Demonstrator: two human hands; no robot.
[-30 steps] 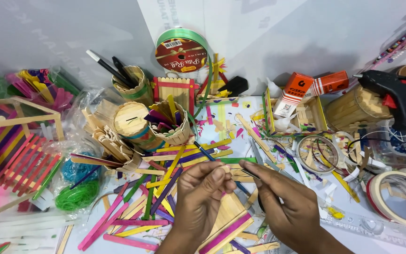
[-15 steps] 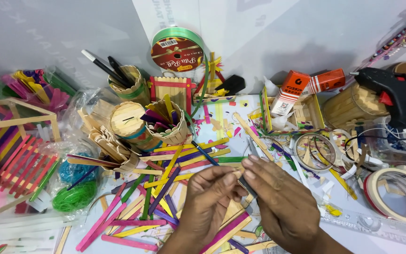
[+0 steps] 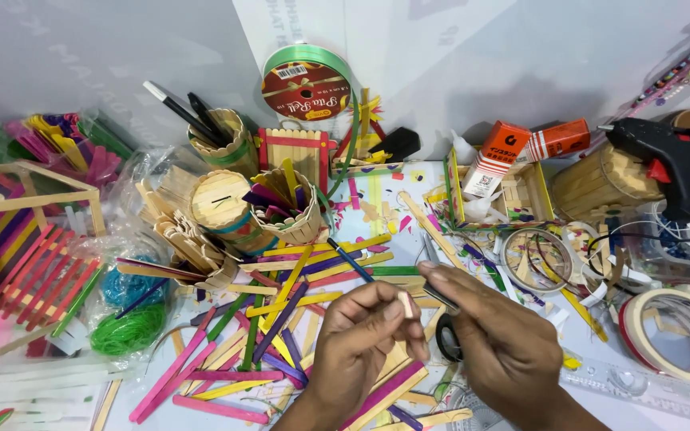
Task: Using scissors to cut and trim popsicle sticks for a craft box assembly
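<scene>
My left hand [image 3: 365, 339] pinches a short pale wooden stick piece [image 3: 405, 304] between thumb and fingertips, low in the middle of the view. Just to its right, my right hand [image 3: 501, 347] grips a dark tool with a black finger loop [image 3: 447, 339], apparently scissors. The thin tip of this tool points toward the stick piece. Both hands hover over a loose heap of coloured craft sticks [image 3: 281, 319] on the table.
Behind the hands stand a round stick-built cup [image 3: 221, 209], a pen cup [image 3: 221, 140] and a green ribbon spool [image 3: 305, 84]. A black glue gun [image 3: 668, 164], tape roll [image 3: 672, 335] and clear ruler [image 3: 648, 383] lie right. A coloured stick house frame [image 3: 17, 231] is at left.
Both hands have drawn together and lifted slightly off the stick heap. The left hand's fingers now pinch a short stub, where earlier both hands held a longer plain stick.
</scene>
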